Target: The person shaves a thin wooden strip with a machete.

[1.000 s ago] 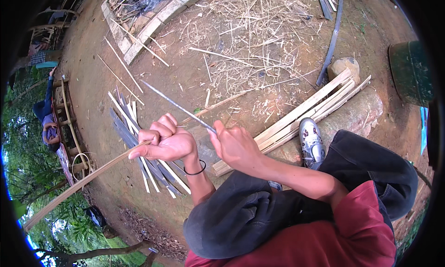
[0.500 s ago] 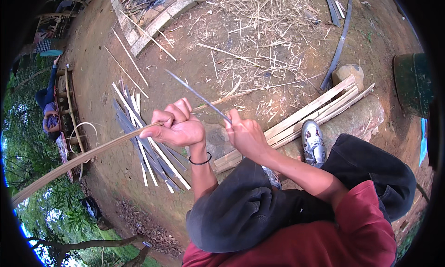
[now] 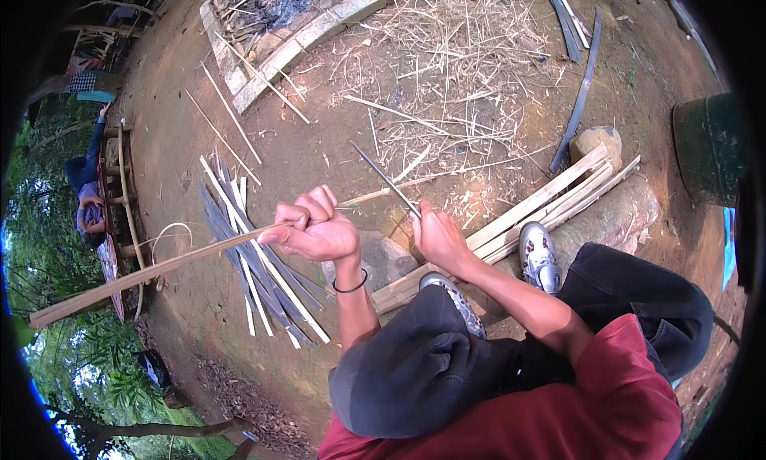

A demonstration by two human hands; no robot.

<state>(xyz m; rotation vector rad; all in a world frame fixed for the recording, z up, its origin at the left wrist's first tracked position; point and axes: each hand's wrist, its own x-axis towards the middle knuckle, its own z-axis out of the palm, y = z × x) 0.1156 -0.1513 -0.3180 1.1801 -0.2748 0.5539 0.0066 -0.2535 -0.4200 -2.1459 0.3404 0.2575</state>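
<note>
My left hand [image 3: 315, 230] is closed around a long, pale bamboo strip [image 3: 155, 272]. The strip runs out far to the left, and a thinner, partly greenish length comes out of the fist on the right. In my right hand [image 3: 443, 240] is a knife [image 3: 385, 179] with a narrow dark blade. Its handle is hidden in the fingers, and its tip points up and left. The blade crosses over the thin length just right of my left fist; whether they touch I cannot tell.
Split bamboo slats [image 3: 263, 256] lie piled below my left hand. Thicker pale slats [image 3: 542, 201] rest along a log [image 3: 610, 213] by my shoes. Beyond lie shavings [image 3: 455, 77] and a stone-edged fire pit [image 3: 319, 29]. A dark green barrel [image 3: 706, 149] stands right; a person [image 3: 89, 193] sits far left.
The knife has shifted right, and its blade now stands at a steeper angle. Both hands sit slightly lower and further right, still gripping the same things. The whole view has shifted a little too.
</note>
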